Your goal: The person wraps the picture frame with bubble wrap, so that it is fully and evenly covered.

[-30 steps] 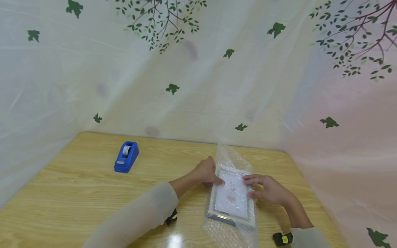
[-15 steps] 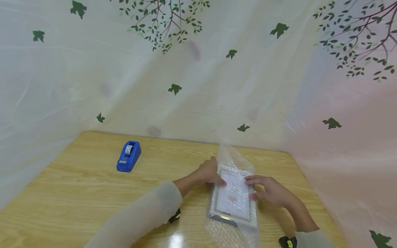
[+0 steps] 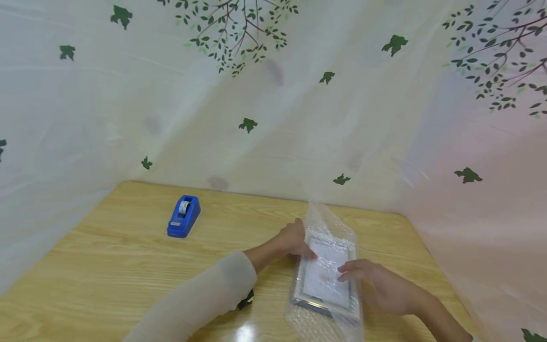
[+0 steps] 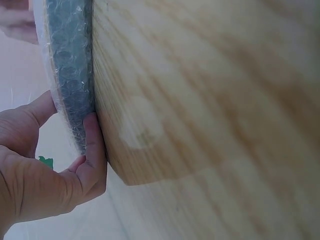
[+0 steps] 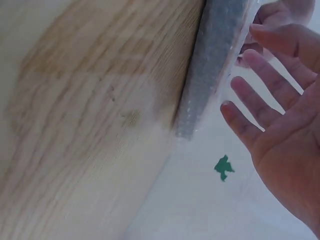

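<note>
A picture frame (image 3: 325,285) with a silvery border lies face up on the table inside clear bubble wrap (image 3: 317,217). Loose wrap extends past its far and near ends. My left hand (image 3: 295,240) grips the frame's left edge through the wrap, thumb on the top face. In the left wrist view, fingertips of the left hand (image 4: 55,177) press the bubble-wrapped side (image 4: 72,65). Over the frame's right part, my right hand (image 3: 386,287) has its fingers extended. The right wrist view shows that right hand (image 5: 285,115) with fingers spread and nothing held.
On the left of the wooden table (image 3: 128,266) stands a blue tape dispenser (image 3: 183,216) with a roll in it. A pale curtain (image 3: 205,118) printed with leaves and branches hangs behind and around the table.
My right hand has come off the frame's right edge and shifted toward me, fingers now over the face. The left hand keeps its grip. The head view has turned slightly left.
</note>
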Action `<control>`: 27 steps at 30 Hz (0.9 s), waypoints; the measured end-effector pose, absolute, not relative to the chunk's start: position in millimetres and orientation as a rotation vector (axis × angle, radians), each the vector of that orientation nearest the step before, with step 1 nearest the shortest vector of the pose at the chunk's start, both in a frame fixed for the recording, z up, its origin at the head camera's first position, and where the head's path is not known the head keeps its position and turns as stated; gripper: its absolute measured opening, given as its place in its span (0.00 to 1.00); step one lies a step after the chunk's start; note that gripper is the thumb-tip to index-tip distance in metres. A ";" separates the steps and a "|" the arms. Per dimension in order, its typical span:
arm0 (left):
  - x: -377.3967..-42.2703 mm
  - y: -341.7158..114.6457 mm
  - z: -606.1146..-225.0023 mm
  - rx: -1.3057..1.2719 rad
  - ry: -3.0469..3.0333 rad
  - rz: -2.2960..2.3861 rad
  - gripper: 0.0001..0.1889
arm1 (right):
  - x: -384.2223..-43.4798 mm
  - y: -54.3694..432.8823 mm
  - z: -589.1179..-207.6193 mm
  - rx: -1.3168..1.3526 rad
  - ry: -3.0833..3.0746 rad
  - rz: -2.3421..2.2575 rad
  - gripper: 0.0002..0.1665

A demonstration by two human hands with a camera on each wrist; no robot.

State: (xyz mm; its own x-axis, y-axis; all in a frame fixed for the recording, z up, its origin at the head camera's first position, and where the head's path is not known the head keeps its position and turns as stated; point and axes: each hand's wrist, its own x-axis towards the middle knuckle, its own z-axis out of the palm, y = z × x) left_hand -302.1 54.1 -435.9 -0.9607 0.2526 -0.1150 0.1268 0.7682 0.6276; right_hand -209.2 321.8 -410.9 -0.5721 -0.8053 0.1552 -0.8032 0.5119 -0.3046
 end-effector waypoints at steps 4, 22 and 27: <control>-300.8 55.0 -435.2 0.300 2.761 0.980 0.52 | -192.6 320.7 -414.1 -1.560 2.719 -0.472 0.37; -300.9 56.0 -434.2 0.240 2.768 0.870 0.61 | -167.3 311.8 -423.3 -1.540 2.765 -0.318 0.34; -301.8 56.9 -434.7 0.228 2.766 0.865 0.60 | -172.9 315.3 -427.9 -1.839 2.740 -0.382 0.23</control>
